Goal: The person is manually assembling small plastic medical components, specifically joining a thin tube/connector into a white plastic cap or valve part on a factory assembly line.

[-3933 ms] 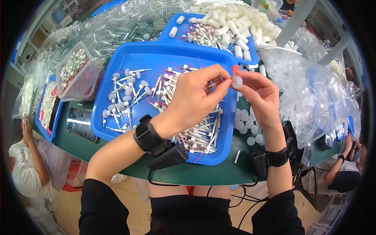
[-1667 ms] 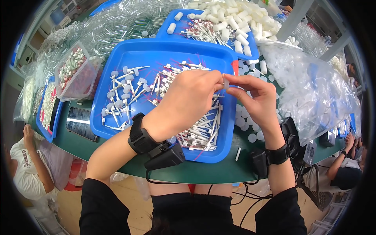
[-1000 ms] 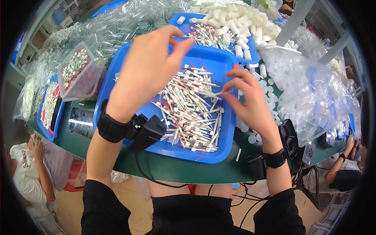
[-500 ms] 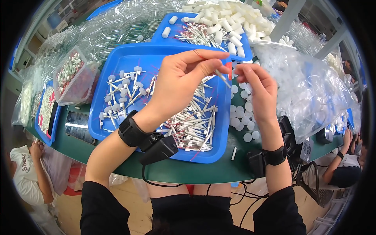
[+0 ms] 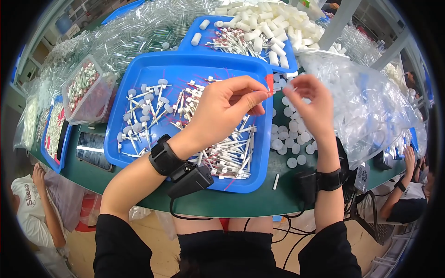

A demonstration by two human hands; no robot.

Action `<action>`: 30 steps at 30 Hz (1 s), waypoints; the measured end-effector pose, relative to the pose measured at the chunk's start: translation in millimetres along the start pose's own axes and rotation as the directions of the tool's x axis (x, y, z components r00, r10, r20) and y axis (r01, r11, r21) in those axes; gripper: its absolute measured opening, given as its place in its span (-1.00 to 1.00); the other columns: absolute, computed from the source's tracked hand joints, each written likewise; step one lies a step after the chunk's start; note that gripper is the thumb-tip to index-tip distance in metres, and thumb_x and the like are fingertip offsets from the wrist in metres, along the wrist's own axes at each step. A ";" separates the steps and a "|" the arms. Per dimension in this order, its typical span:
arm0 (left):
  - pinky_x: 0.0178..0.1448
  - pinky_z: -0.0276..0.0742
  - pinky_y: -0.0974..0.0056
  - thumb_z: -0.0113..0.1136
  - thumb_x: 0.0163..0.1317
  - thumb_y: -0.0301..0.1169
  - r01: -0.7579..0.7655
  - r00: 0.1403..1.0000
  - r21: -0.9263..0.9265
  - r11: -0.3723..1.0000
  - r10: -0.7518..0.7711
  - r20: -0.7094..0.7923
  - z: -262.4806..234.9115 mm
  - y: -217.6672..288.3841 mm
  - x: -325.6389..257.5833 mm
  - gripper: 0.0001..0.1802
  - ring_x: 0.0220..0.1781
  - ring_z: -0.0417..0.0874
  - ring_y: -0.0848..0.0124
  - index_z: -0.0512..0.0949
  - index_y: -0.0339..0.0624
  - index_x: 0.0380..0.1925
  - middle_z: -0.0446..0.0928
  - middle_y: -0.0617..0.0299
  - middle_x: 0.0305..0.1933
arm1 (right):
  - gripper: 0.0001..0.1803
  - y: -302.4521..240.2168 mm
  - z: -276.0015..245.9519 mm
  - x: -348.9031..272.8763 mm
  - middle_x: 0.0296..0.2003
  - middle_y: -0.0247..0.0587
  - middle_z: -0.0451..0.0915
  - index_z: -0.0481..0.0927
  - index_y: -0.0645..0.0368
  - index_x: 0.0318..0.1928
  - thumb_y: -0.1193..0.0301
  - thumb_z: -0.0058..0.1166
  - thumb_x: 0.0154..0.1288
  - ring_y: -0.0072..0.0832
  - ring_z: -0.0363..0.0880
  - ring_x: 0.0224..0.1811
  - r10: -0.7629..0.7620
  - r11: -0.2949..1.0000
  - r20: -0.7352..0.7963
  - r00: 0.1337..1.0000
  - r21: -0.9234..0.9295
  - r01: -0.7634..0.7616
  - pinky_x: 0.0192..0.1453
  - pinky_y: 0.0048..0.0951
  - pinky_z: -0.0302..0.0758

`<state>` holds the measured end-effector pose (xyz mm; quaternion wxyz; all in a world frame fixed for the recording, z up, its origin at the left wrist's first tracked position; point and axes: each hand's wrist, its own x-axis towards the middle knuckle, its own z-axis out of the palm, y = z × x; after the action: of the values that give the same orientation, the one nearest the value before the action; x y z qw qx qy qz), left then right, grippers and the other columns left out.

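Pinching a thin white plastic stick (image 5: 268,94) between left hand (image 5: 222,111) fingers above the blue plastic tray's (image 5: 139,74) three-o'clock edge; right hand (image 5: 311,107) fingers loosely curled, contents unclear. Slipping would drop it among the loose white round caps (image 5: 287,139).

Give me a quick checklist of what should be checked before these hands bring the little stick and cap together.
1. Left hand pinches a thin white stick: ok, held at the fingertips.
2. Right hand holds a small white cap: cannot tell, the fingers hide it.
3. Hands close and level above the near blue tray: ok, a small gap remains.
4. More sticks in the tray: ok, a pile lies there.
5. Loose white caps within reach on the green table: ok, scattered under the right hand.
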<state>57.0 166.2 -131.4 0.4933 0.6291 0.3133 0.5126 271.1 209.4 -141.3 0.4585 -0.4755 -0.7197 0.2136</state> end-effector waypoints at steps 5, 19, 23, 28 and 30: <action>-0.37 0.34 0.51 -0.05 0.42 -0.44 0.080 0.996 0.048 0.996 -0.081 0.023 -0.9 -4.1 -1.6 -0.84 -0.46 0.43 0.64 0.49 -0.29 -0.20 0.55 0.25 -0.38 | -0.71 -16.9 7.9 -6.2 -0.25 -0.33 0.56 0.48 0.31 -0.03 0.50 0.16 0.27 -0.59 0.56 -0.18 0.031 0.826 0.037 0.999 0.561 -0.047 -0.05 -0.51 0.50; -0.24 0.44 0.47 -0.02 0.40 -0.41 0.029 0.999 0.308 0.951 -0.035 0.014 -4.2 -1.7 -3.1 -0.79 -0.33 0.53 0.59 0.55 -0.29 -0.15 0.59 0.27 -0.26 | -0.69 -37.0 28.5 -20.7 -0.16 -0.16 0.62 0.38 0.29 0.09 0.32 -0.17 0.52 -0.53 0.54 -0.02 -0.027 0.759 0.256 0.966 0.635 -0.147 0.20 -0.46 0.39; -0.27 0.46 0.45 0.01 0.38 -0.40 0.033 0.999 0.361 0.932 -0.025 -0.025 -3.7 -2.4 -2.5 -0.80 -0.37 0.52 0.59 0.57 -0.29 -0.20 0.60 0.27 -0.28 | -0.70 -35.7 27.3 -21.6 -0.22 -0.24 0.62 0.39 0.24 0.09 0.32 -0.17 0.52 -0.63 0.49 -0.09 -0.027 0.808 0.262 0.965 0.573 -0.133 0.05 -0.59 0.35; -0.30 0.45 0.45 0.03 0.36 -0.40 0.011 0.999 0.402 0.916 0.006 -0.039 -3.5 -1.8 -2.8 -0.81 -0.39 0.52 0.58 0.57 -0.29 -0.25 0.60 0.29 -0.34 | -0.73 -30.0 24.8 -21.2 -0.27 -0.37 0.64 0.40 0.21 0.08 0.33 -0.13 0.50 -0.70 0.41 -0.31 -0.015 0.874 0.282 0.959 0.470 -0.124 -0.08 -0.63 0.36; -0.31 0.44 0.42 0.04 0.34 -0.41 0.000 0.999 0.489 0.872 0.022 -0.039 -3.6 -1.7 -2.9 -0.82 -0.40 0.54 0.54 0.56 -0.29 -0.25 0.59 0.27 -0.37 | -0.74 -31.2 25.6 -22.4 -0.30 -0.42 0.64 0.40 0.21 0.07 0.35 -0.09 0.48 -0.68 0.33 -0.41 -0.035 0.916 0.277 0.960 0.393 -0.080 -0.15 -0.61 0.37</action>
<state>53.0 165.2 -134.0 0.3086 0.7240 0.4396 0.4329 236.6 178.7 -140.8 0.4379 -0.3452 -0.7124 0.4262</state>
